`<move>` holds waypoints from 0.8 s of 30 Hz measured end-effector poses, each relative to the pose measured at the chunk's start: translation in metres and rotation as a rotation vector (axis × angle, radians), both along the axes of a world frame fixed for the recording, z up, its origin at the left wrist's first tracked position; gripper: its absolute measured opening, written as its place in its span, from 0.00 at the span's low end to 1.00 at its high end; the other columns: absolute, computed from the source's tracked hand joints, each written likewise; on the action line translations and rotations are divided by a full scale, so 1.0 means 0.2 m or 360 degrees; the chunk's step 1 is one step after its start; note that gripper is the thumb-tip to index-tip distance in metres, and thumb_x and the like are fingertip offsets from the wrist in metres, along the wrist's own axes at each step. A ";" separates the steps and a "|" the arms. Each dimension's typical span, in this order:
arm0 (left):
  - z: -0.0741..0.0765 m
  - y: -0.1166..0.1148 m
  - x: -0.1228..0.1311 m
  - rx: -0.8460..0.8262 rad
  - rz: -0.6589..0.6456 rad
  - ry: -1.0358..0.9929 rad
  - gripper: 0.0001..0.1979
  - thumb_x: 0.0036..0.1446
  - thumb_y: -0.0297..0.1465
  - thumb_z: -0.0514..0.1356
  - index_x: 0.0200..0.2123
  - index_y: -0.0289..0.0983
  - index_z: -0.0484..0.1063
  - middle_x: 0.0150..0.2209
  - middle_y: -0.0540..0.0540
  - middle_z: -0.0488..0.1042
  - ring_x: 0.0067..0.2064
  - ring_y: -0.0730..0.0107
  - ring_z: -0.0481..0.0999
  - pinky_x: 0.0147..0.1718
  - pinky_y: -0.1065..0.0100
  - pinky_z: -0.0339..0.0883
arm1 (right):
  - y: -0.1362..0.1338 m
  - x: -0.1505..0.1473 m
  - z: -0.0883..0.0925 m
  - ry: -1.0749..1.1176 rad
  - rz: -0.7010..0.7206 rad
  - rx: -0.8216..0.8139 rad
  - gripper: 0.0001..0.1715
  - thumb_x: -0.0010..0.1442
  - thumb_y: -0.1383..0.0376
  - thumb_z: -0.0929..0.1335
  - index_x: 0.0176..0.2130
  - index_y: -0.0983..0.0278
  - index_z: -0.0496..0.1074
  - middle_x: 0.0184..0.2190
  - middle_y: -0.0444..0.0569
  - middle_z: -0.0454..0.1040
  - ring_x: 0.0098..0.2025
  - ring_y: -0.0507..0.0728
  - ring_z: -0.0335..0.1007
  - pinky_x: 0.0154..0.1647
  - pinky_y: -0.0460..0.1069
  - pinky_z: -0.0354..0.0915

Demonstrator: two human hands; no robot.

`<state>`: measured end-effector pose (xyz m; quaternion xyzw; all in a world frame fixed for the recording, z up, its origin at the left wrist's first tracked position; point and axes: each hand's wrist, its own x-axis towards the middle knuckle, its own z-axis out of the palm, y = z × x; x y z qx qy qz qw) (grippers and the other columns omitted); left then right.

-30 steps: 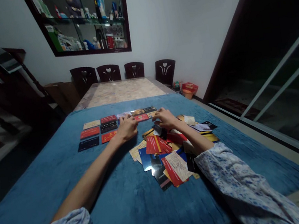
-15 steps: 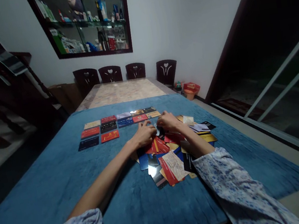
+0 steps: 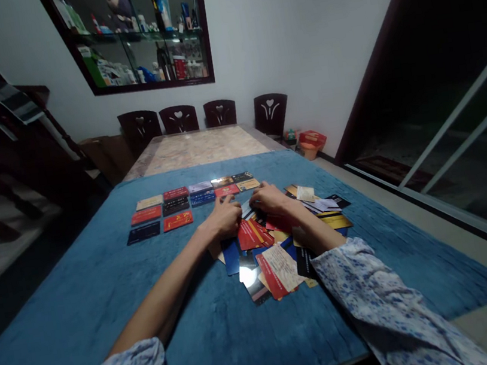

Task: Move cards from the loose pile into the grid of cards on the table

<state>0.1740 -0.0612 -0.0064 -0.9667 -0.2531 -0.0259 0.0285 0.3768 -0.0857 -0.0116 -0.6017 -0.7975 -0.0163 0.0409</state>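
Observation:
A loose heap of plastic cards lies on the blue tablecloth (image 3: pixel 109 322). My left hand (image 3: pixel 226 216) rests at the heap's upper left, fingers bent; what they hold, if anything, is hidden. My right hand (image 3: pixel 269 199) is closed at the heap's far edge, its fingertips on a pale silvery card (image 3: pixel 247 209) between both hands. Below them are a red card with a yellow stripe (image 3: pixel 253 234), a red and cream card (image 3: pixel 280 269), a blue card (image 3: pixel 231 258) and a black card (image 3: pixel 304 263). Beyond my left hand, cards lie in rows, including a red one (image 3: pixel 177 221).
The dark navy card (image 3: pixel 143 233) is at the near left of the rows. More cards, one of them gold (image 3: pixel 337 220), spread right of my right forearm. Past the cloth shows the bare stone tabletop (image 3: pixel 206 146). Dark chairs (image 3: pixel 179 119) stand behind it, below a glass-shelved cabinet (image 3: pixel 145 36).
My left hand has shifted a little left, and the gap between my hands has widened. More of the pale silvery card and the red striped card shows now. The rows look unchanged.

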 end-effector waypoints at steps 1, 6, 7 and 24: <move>0.00 0.00 -0.01 0.0001 0.0028 0.0016 0.10 0.53 0.23 0.57 0.35 0.37 0.78 0.50 0.39 0.77 0.62 0.44 0.60 0.56 0.42 0.53 | 0.00 0.00 0.00 0.0011 0.0018 -0.0006 0.17 0.65 0.65 0.65 0.47 0.58 0.81 0.49 0.52 0.78 0.53 0.64 0.64 0.50 0.52 0.59; 0.01 0.04 -0.02 -0.0014 0.0126 0.0098 0.11 0.56 0.24 0.55 0.36 0.36 0.78 0.51 0.37 0.76 0.60 0.47 0.62 0.54 0.43 0.56 | 0.00 0.00 -0.02 0.0067 0.0082 -0.0001 0.17 0.64 0.65 0.66 0.49 0.58 0.80 0.50 0.53 0.77 0.53 0.63 0.64 0.53 0.53 0.58; 0.01 0.04 -0.02 -0.0017 0.0136 0.0089 0.11 0.59 0.25 0.54 0.36 0.36 0.78 0.50 0.37 0.76 0.59 0.47 0.63 0.54 0.43 0.57 | 0.00 0.00 -0.02 0.0078 0.0077 -0.0003 0.17 0.63 0.64 0.67 0.50 0.58 0.79 0.51 0.53 0.76 0.53 0.63 0.63 0.53 0.53 0.58; 0.02 0.07 -0.07 -0.0139 0.0213 0.0009 0.14 0.61 0.36 0.56 0.33 0.35 0.78 0.46 0.37 0.75 0.55 0.51 0.67 0.54 0.50 0.62 | 0.02 0.00 -0.05 0.0139 0.0168 0.0032 0.18 0.62 0.64 0.69 0.51 0.58 0.79 0.51 0.53 0.76 0.54 0.62 0.64 0.54 0.54 0.59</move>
